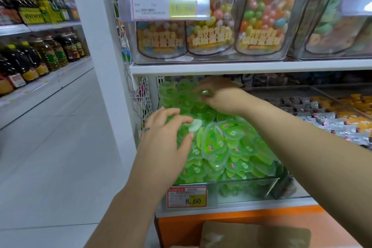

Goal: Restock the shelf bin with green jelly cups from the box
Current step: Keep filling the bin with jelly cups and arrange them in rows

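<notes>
Brown cardboard box point(255, 234) lowest in view, below the clear plastic shelf bin point(247, 192).
Heaped high in that bin: green heart-shaped jelly cups point(231, 147) with sealed film lids. Left hand point(167, 135) over the bin's left side, thumb and fingers pinching one pale green jelly cup point(194, 125). Right hand point(219, 97) toward the bin's back, fingers curled down onto the heap; grasping or only touching, cannot tell. White-and-yellow price tag point(187, 197) clipped on the bin's front wall, left end.
</notes>
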